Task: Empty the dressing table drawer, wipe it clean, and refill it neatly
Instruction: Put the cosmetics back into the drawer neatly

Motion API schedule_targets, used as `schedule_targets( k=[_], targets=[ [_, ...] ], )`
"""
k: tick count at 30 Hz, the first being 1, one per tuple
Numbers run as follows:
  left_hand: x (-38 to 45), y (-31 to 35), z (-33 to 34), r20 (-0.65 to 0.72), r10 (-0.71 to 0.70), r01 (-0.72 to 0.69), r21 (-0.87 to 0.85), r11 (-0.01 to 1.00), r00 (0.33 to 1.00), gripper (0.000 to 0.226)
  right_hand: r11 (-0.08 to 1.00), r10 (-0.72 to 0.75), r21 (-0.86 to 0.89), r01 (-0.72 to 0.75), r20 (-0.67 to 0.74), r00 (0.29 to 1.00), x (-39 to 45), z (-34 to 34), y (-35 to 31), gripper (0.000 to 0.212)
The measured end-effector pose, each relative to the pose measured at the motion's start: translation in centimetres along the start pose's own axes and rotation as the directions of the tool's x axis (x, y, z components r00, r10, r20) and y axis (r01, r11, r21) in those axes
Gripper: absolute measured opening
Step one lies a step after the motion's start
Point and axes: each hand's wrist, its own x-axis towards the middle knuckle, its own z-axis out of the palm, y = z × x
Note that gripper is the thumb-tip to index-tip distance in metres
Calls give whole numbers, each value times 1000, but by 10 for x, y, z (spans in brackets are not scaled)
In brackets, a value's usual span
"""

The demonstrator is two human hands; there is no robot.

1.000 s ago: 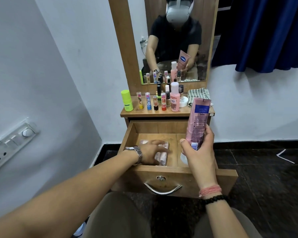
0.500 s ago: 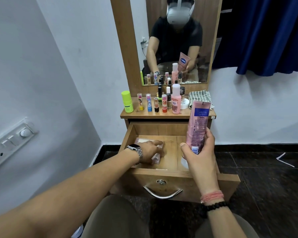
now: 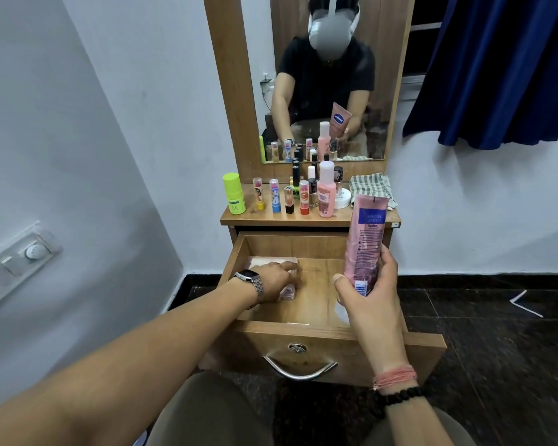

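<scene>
The right hand [image 3: 369, 291] has its fingers and thumb wrapped around a tall pink tube [image 3: 364, 243]. It holds the tube upright over the right side of the open drawer [image 3: 316, 286]. The left hand [image 3: 273, 280] reaches into the left side of the drawer. Its fingers lie on a small pink box [image 3: 287, 291] there, and I cannot tell if they grip it. On the table top [image 3: 248, 215] behind stand many little bottles and a checked cloth [image 3: 369, 188].
</scene>
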Motion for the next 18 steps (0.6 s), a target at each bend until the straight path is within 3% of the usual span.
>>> schedule_targets(
  k=[18],
  targets=[
    [12, -4, 9, -42, -18, 18, -7, 1000, 999, 41, 997, 13, -70, -13, 10, 1000, 1, -2, 1, 70]
  ],
)
